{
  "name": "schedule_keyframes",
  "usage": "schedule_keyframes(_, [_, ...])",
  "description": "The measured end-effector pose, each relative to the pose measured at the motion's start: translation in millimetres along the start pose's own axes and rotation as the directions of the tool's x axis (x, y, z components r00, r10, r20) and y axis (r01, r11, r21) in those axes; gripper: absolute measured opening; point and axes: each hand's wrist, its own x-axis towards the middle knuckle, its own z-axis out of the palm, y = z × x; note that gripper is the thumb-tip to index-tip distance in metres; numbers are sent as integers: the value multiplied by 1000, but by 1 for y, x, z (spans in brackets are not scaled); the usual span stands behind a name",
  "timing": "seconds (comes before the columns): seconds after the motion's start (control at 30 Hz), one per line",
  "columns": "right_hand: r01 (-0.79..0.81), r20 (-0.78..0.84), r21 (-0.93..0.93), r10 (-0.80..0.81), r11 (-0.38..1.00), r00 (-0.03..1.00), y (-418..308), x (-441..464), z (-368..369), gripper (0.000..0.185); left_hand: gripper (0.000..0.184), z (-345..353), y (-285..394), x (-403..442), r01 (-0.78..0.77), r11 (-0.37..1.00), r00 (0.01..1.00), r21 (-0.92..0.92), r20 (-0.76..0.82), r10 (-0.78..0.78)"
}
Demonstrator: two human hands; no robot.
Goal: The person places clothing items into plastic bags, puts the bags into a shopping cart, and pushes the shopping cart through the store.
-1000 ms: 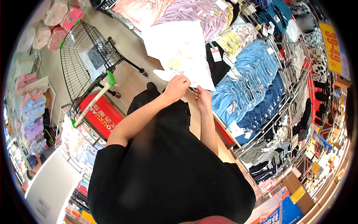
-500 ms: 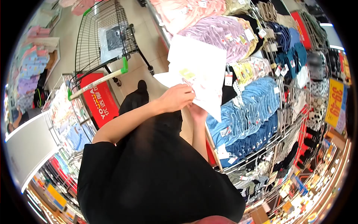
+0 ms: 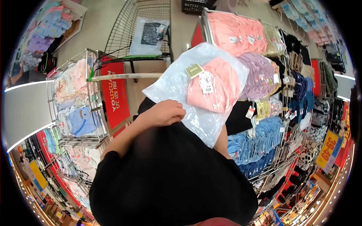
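Note:
A clear plastic bag (image 3: 173, 83) with a folded pink garment (image 3: 217, 90) inside lies in front of my body. A green tag and a white price label (image 3: 206, 83) show on the garment. My left hand (image 3: 169, 113) is at the bag's lower left edge, its fingers curled closed against the plastic. Of my right arm only the forearm (image 3: 222, 143) shows at the bag's lower right; the right hand is hidden under or behind the bag.
A cart (image 3: 124, 34) with another bagged dark garment (image 3: 152, 34) stands ahead to the left. On the right is a rack of folded pink clothes (image 3: 237, 34), purple clothes (image 3: 256, 75) and jeans (image 3: 256, 139). Baby clothes (image 3: 81, 120) hang at the left.
The view has turned to the right. The bag has tilted flatter, so the pink garment inside now shows clearly. My right hand has gone from view behind the bag.

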Motion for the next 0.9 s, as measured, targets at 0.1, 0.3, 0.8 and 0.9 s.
schedule_keyframes(0.1, [-62,-35,-143,58,988,998,29,51,38,59,4,-31,-31,-36,13,999,988,49,-154,-5])
schedule_keyframes(0.3, [-151,-83,-380,129,913,988,78,157,135,59,5,-102,-90,-87,119,973,876,199,-482,-8])
schedule_keyframes(0.8, [337,336,-941,-234,-41,912,164,61,96,42,25,-115,-387,-42,452,892,808,-17,-417,-417])
schedule_keyframes(0.9, [333,465,-769,-120,-545,877,184,22,108,42,33,-128,-351,-75,511,859,690,-36,-579,-435])
